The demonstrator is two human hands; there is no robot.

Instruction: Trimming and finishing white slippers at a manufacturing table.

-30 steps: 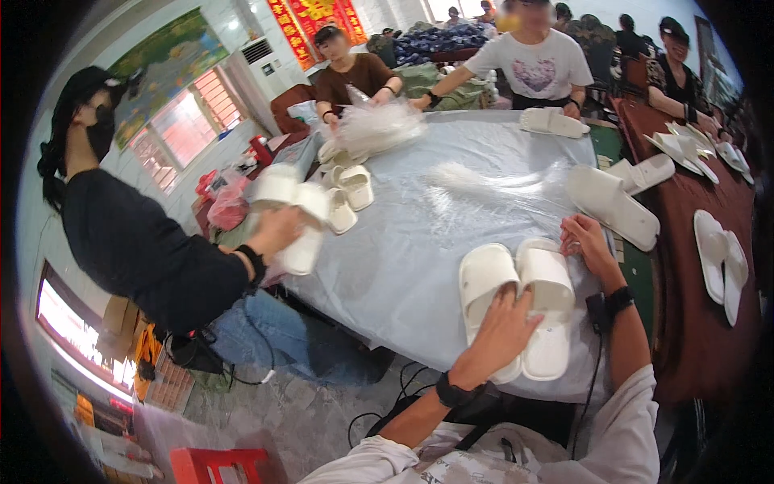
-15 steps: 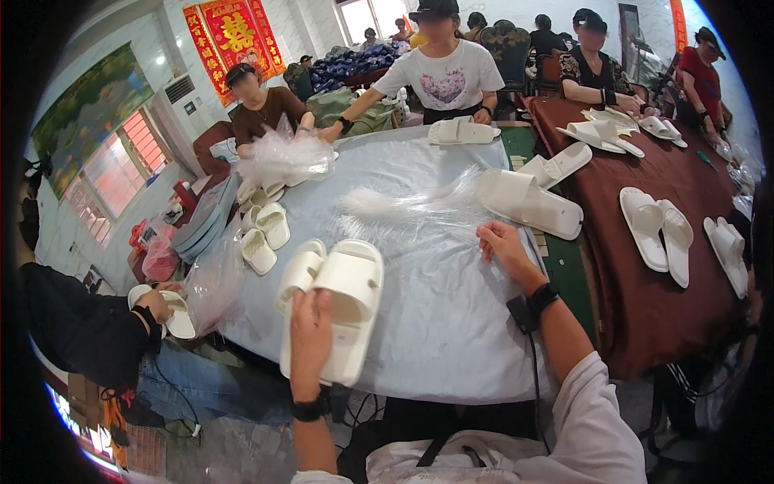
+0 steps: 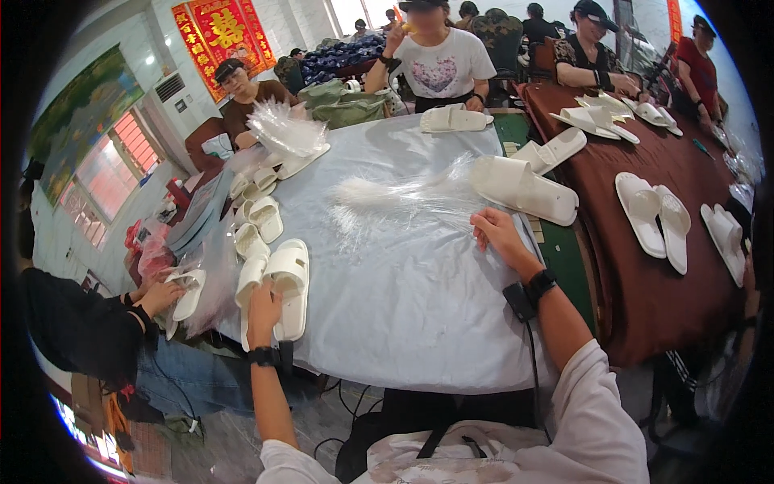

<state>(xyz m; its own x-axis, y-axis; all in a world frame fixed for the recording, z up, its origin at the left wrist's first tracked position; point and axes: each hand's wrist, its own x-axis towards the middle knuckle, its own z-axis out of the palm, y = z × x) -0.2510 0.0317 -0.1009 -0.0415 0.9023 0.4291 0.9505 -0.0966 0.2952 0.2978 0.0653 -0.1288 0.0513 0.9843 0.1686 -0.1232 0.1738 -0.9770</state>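
Note:
My left hand (image 3: 263, 313) is closed on a pair of white slippers (image 3: 292, 278) at the table's left edge, its fingers between the two. They lie or hover just over the cloth; I cannot tell which. My right hand (image 3: 498, 234) is half curled over the right side of the table, fingers bent in, with nothing visible in them. Beside its fingertips lies a heap of clear plastic bags (image 3: 403, 198). Just beyond that hand a large white slipper (image 3: 524, 189) rests on another white slipper (image 3: 556, 153).
Pale blue cloth covers the table (image 3: 403, 323). More slippers (image 3: 263, 216) line its left side. A co-worker's hands (image 3: 165, 297) hold a slipper at the left; others stand beyond. On the right, a brown-covered table (image 3: 588, 242) bears several slippers (image 3: 645, 222).
My left hand has carried the pair of slippers leftward to the table's edge. My right hand has barely moved. The person across has raised an arm from the table.

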